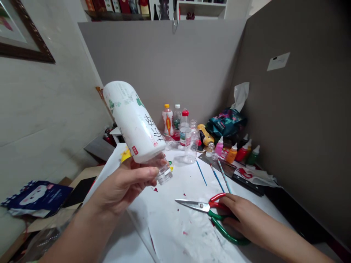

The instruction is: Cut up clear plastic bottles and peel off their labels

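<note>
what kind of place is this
Probably a home craft corner: a paper-covered table walled by grey partitions, with small paint bottles, thin brushes and empty plastic bottles. The left hand holds a white bottle; the right hand rests on scissors.

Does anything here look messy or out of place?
Yes. The white paper sheet is flecked with red and pink stains, and the left hand holds a capless bottle tilted, neck down.
</note>
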Demonstrator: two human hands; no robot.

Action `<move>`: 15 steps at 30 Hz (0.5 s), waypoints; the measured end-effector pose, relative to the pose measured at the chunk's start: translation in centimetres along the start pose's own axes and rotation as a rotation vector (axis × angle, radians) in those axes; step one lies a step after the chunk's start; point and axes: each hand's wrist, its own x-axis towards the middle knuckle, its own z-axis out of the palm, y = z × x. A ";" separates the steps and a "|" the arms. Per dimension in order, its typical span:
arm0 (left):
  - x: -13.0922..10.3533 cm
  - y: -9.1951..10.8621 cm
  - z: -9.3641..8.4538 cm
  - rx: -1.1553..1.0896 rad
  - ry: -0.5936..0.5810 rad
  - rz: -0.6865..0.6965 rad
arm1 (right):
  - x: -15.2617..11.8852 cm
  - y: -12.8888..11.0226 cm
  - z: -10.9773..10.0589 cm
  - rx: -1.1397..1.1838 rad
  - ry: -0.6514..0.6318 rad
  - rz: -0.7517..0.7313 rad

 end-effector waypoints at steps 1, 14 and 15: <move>0.0 0.1 -0.1 -0.014 0.006 0.005 | 0.0 -0.1 0.1 -0.026 -0.013 0.023; 0.7 0.3 -1.3 0.024 -0.054 0.062 | -3.4 -3.9 -1.5 0.829 -0.049 -0.053; 0.8 0.3 -1.5 0.037 -0.063 0.060 | -3.6 -4.2 -1.2 0.855 -0.010 -0.098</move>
